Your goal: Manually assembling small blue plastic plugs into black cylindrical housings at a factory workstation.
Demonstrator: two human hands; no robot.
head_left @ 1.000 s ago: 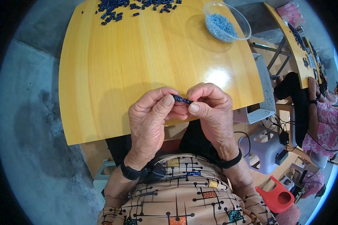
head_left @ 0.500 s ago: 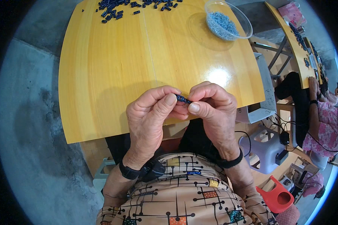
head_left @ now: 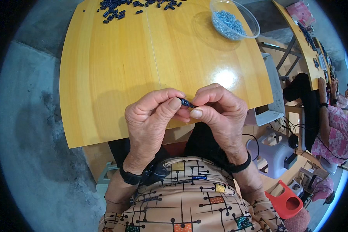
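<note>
Above the near edge of the yellow wooden table (head_left: 104, 77), both my hands meet at a small dark blue, shiny cylindrical part (head_left: 186, 102). My left hand (head_left: 149, 116) pinches its left end between thumb and forefinger. The thumb and forefinger of my right hand (head_left: 222, 110) close on its right end; whether they hold a second tiny piece there is hidden. Many similar dark blue parts (head_left: 116, 9) lie loose at the far left of the table. A clear round plastic bowl (head_left: 255, 29) at the far right holds small, light blue-grey pieces (head_left: 229, 24).
To the right, below table height, are a grey box (head_left: 273, 87), a lilac plastic stool (head_left: 272, 154) and a red stool (head_left: 286, 203). Black cables hang nearby. A person in a pink patterned top (head_left: 332, 135) sits at another table (head_left: 297, 42) with dark parts.
My hands have shifted slightly and turned a little, the left wrist moving left and the right hand slightly right. The dark part stays pinched between them.
</note>
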